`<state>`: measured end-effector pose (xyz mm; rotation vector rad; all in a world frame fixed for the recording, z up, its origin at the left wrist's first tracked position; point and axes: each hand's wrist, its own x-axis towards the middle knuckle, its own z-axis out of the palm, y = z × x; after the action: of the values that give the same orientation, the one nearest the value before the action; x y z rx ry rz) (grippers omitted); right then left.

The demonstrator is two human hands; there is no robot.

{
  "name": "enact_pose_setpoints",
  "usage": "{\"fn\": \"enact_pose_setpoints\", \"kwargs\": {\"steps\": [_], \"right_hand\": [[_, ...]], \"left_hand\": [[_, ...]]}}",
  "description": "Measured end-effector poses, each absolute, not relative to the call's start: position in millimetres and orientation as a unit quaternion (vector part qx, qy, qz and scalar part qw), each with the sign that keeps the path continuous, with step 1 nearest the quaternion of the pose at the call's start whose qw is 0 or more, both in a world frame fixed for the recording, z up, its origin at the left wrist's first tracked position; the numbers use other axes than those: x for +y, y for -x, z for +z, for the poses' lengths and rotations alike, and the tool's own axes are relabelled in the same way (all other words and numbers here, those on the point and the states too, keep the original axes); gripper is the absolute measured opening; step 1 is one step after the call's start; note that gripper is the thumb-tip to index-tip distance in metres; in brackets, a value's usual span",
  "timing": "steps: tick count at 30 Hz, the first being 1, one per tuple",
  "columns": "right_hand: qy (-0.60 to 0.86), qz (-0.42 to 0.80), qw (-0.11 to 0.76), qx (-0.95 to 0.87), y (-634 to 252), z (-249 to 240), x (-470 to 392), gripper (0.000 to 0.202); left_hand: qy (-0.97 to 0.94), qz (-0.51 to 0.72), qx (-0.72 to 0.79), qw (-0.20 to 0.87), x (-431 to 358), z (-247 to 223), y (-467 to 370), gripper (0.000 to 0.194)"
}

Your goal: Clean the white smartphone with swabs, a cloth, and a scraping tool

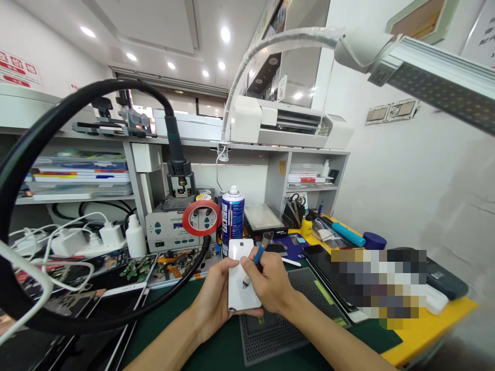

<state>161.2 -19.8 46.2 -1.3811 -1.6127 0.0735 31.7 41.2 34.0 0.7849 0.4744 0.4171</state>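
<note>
A white phone (240,293), its back facing up, is held above the green work mat. My left hand (216,288) is wrapped round its left side and lower edge, with the thumb on the back. A blue-handled tool (260,253) is gripped in my right hand (270,283), which rests over the phone's right side. The tool slants down to the left, and its thin lower end is near the small logo on the phone's back. Whether the tip touches the surface cannot be made out.
A grey perforated mat (286,335) lies beneath my hands. Behind stand a blue spray can (232,219), red tape roll (185,219) and hot-air station (170,237). A black hose (116,323) loops across the left. Dark phones (325,263) lie right; a lamp (444,72) hangs above.
</note>
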Motion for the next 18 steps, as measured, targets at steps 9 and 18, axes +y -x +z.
{"fn": "enact_pose_setpoints", "kwargs": {"steps": [9, 18], "right_hand": [[0.561, 0.032, 0.482, -0.672, -159.8, 47.9, -20.9, 0.03], [0.568, 0.031, 0.497, -0.656, -161.3, 46.9, -19.0, 0.031]], "left_hand": [[-0.368, 0.197, 0.228, 0.88, 42.3, 32.8, -32.0, 0.045], [-0.371, 0.193, 0.213, 0.883, 42.7, 32.2, -32.0, 0.047]]}}
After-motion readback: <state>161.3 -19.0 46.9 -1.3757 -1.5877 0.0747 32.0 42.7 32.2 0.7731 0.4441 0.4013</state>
